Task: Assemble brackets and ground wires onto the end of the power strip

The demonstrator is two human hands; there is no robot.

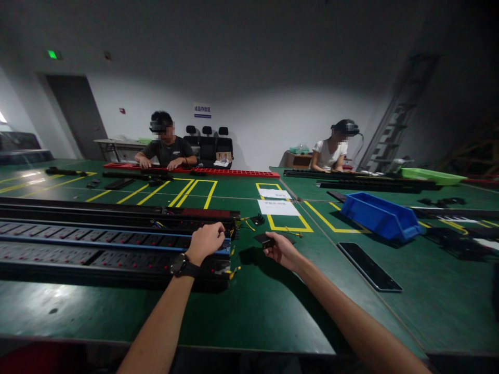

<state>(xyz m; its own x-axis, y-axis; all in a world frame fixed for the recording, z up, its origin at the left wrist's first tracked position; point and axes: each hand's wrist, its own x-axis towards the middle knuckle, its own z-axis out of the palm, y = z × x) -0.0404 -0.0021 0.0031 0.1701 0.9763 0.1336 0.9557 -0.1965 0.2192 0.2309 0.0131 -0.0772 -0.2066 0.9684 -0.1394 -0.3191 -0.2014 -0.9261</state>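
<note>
Strip [97,248], long and black with rows of sockets, lies along the table's [253,306] left side. The left hand [205,240], a watch [181,266] on its wrist, is curled into a loose fist on the strip's right end, fingers hooked over the top edge. Just beside it, apart from the strip, the right hand [281,250] pinches a small black piece [265,239] between thumb and fingertips, a little above the table.

The strip's end looks open, with yellow wires [235,271] poking out. As far as can be judged, the work at that end is unfinished and the piece is not yet on anything.

Beyond the hands lie two papers [277,207] inside yellow tape lines [290,227]. To the right are a flat black panel [368,266] and a blue bin [380,214], with a green tray [431,175] farther back. Across the table, two other people [167,148] [331,150] sit at strips of their own, one strip red [218,171].
</note>
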